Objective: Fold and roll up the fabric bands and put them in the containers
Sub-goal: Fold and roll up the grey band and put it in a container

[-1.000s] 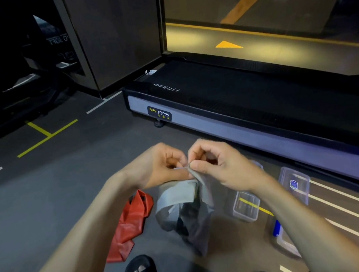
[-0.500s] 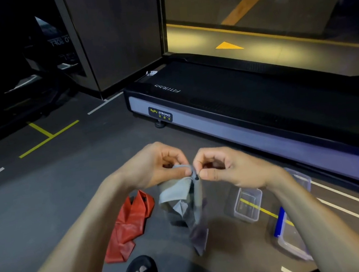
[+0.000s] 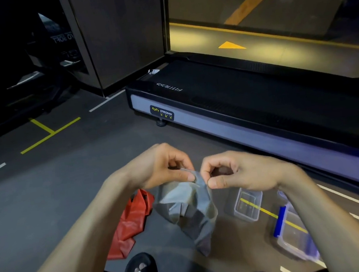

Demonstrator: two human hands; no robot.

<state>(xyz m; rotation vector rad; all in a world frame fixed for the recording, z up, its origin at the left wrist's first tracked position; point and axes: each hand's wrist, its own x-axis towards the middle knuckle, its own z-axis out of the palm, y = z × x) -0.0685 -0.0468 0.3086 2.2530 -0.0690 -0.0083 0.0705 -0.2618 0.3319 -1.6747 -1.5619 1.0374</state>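
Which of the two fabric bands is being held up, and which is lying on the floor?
The grey band is held up, pinched at its top edge by the left hand and right hand. The red band lies crumpled on the floor, untouched.

Grey fabric band — crumpled, hanging in mid-air above the floor, top edge bunched, lower end tapering to a loose point. Red fabric band — lying unfolded and rumpled on the floor, left of the grey one. Small clear container, open, on the floor to the right. Larger clear container with blue clip, near right edge.
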